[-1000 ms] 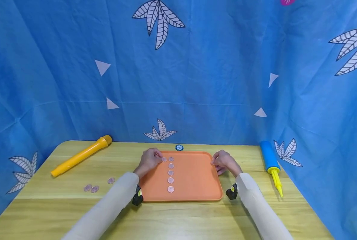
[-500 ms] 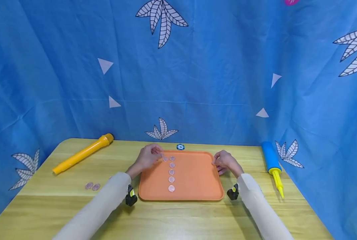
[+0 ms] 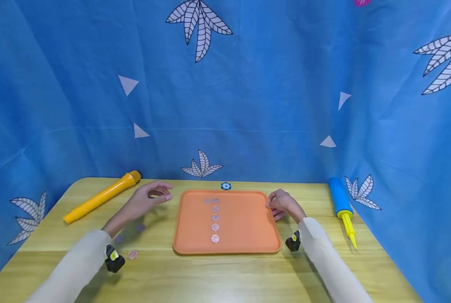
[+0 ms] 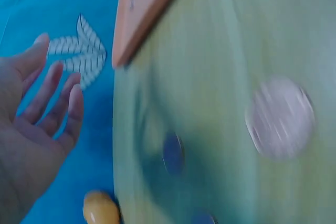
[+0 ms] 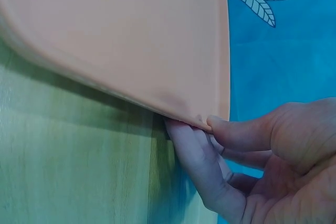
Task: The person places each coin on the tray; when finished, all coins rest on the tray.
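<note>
An orange tray [image 3: 244, 223] lies on the table with a column of several copper-coloured coins [image 3: 215, 227]; one more coin [image 3: 207, 201] lies left of the column's far end. My right hand [image 3: 284, 203] grips the tray's right rim, thumb on top and fingers underneath, as the right wrist view shows. Off the tray's left side, my left hand [image 3: 145, 200] hovers over the table with loosely bent fingers and nothing in them. Below it lie loose coins: one coin [image 3: 132, 254] near the wrist and two in the hand's shadow, a dark coin [image 4: 172, 153] among them.
A yellow microphone-shaped tube [image 3: 102, 198] lies at the back left. A blue and yellow hand pump [image 3: 340, 204] lies at the right edge. Behind the tray is a poker chip [image 3: 225, 186]. A blue patterned curtain [image 3: 248, 92] hangs behind the table.
My left hand has drawn back from the coin at the tray's far left and swung left over the loose coins. My right hand stays on the rim.
</note>
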Available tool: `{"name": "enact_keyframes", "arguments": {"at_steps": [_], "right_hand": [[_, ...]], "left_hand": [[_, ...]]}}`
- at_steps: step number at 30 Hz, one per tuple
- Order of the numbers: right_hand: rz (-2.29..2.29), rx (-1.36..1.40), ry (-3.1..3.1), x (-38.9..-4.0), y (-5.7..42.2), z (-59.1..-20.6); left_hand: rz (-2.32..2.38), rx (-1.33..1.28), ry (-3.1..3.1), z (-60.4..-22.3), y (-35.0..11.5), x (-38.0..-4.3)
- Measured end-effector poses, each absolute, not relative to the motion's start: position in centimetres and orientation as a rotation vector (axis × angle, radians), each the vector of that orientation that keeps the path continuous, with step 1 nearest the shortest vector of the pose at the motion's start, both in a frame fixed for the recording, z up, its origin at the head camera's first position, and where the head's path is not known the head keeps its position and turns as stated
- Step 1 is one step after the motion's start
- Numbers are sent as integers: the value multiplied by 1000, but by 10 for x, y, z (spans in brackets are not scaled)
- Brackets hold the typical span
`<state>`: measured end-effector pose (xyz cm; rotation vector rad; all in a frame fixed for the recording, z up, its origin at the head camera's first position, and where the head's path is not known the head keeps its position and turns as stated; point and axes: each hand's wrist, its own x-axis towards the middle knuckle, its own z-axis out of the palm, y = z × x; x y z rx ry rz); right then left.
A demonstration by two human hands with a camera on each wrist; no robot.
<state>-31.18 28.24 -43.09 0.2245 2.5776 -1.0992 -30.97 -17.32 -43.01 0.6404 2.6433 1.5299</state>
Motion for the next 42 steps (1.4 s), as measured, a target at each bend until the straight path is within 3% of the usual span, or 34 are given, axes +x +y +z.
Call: {"name": "enact_keyframes", "arguments": {"at_steps": [14,42], "right_hand": [[-1085,246,2567,-314,281,-432],[-1088,207,2583,-311,279,-431]], "left_hand": [[1389,714,2480,-453,-254,-280],[1060,791,2656,-456,-248,-280]]}}
